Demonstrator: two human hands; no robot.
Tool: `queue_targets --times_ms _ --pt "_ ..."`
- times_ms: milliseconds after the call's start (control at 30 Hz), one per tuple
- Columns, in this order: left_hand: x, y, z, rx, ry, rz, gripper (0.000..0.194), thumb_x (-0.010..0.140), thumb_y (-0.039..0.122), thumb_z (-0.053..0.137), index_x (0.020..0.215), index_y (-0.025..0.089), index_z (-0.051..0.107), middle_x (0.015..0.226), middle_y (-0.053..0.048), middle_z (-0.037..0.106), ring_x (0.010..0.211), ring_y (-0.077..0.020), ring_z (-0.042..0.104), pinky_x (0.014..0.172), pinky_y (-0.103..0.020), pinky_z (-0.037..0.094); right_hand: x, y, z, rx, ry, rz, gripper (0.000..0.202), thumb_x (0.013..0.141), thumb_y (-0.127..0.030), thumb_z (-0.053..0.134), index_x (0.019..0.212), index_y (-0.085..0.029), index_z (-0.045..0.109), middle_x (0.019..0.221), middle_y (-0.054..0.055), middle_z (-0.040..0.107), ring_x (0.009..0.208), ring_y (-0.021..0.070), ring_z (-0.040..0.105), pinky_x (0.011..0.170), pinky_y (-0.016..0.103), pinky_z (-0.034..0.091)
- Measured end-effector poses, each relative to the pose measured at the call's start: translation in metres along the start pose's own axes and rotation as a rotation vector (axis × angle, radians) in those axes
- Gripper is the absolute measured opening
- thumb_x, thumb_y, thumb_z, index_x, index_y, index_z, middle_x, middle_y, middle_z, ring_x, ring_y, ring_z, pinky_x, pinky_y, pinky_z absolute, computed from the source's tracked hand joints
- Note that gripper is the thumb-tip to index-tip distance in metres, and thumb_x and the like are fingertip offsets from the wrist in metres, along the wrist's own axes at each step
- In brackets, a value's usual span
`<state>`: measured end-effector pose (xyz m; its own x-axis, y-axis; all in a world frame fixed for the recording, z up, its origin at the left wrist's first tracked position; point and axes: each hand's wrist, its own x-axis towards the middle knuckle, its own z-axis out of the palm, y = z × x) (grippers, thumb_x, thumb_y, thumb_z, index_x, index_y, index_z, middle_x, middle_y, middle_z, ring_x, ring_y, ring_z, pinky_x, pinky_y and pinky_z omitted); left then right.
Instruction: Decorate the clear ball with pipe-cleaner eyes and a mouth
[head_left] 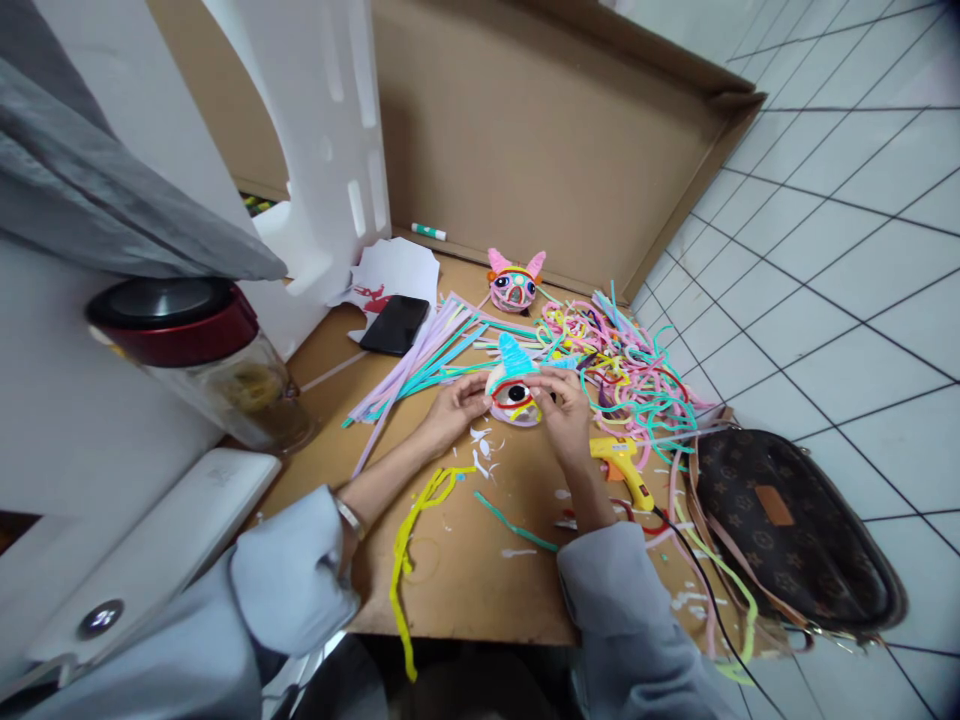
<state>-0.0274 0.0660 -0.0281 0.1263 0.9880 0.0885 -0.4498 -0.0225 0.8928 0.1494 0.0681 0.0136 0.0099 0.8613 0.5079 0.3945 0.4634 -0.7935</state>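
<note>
Between my two hands is a round white craft head [517,412] with blue ears, a red ring and a black-and-white eye. My left hand [459,408] pinches its left edge. Fingers of my right hand [561,405] are closed on its right side, near the eye. A finished-looking pink-eared head [514,288] sits behind it. Long pipe cleaners [420,372] in lilac and teal lie to the left, and a tangle of curled ones [637,385] to the right. Yellow strips [409,540] and a teal piece [514,525] lie nearer me.
A yellow glue gun [626,472] with a black cord lies right of my right hand, beside a brown handbag [795,530]. A black phone [396,325] rests on white paper. At left stands a red-lidded glass jar [247,390]. Cardboard walls [540,130] rise behind.
</note>
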Motion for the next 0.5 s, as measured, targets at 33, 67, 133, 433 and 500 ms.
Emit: queue_targets --times_ms 33,67,133,433,500 --pt "-0.0002 -0.0002 0.0003 0.005 0.004 -0.001 0.057 0.057 0.037 0.088 0.106 0.018 0.068 0.117 -0.012 0.069 0.104 -0.0255 0.065 0.090 -0.036 0.050 0.0000 0.0000 0.0000 -0.002 0.000 0.002 0.016 0.079 -0.025 0.061 0.082 -0.025 0.077 0.100 0.006 0.064 0.106 0.0225 0.059 0.096 0.041 0.047" --pt "-0.0005 -0.0003 0.0006 0.009 0.007 -0.001 0.057 0.057 0.037 0.087 0.106 0.017 0.068 0.117 -0.012 0.069 0.103 -0.0254 0.065 0.089 -0.036 0.050 0.0000 0.0000 0.0001 -0.001 0.000 0.004 0.016 0.079 -0.026 0.061 0.082 -0.025 0.077 0.100 0.006 0.064 0.106 0.0226 0.059 0.096 0.042 0.047" --pt "-0.0009 -0.0003 0.0014 0.018 0.016 0.004 0.056 0.057 0.038 0.087 0.105 0.016 0.067 0.115 -0.013 0.069 0.099 -0.0245 0.065 0.088 -0.036 0.050 -0.0001 0.0000 0.0002 0.005 0.001 0.005 0.015 0.079 -0.025 0.062 0.082 -0.025 0.077 0.099 0.006 0.064 0.106 0.0230 0.059 0.097 0.042 0.047" --pt "-0.0038 0.0059 0.0036 0.293 0.236 0.136 0.025 0.056 0.032 0.080 0.067 0.018 0.064 0.067 0.001 0.061 0.061 -0.0120 0.053 0.062 -0.026 0.043 -0.0015 -0.0026 0.0017 -0.020 -0.007 -0.006 0.016 0.080 -0.024 0.061 0.084 -0.025 0.077 0.100 0.006 0.063 0.108 0.0220 0.058 0.098 0.041 0.046" --pt "-0.0045 0.0058 0.0040 0.304 0.210 0.128 0.021 0.059 0.033 0.077 0.067 0.018 0.065 0.067 0.000 0.062 0.059 -0.0119 0.052 0.061 -0.026 0.042 -0.0014 -0.0027 0.0020 -0.020 -0.007 -0.007 0.017 0.080 -0.024 0.061 0.084 -0.026 0.077 0.100 0.006 0.063 0.107 0.0221 0.058 0.098 0.042 0.046"
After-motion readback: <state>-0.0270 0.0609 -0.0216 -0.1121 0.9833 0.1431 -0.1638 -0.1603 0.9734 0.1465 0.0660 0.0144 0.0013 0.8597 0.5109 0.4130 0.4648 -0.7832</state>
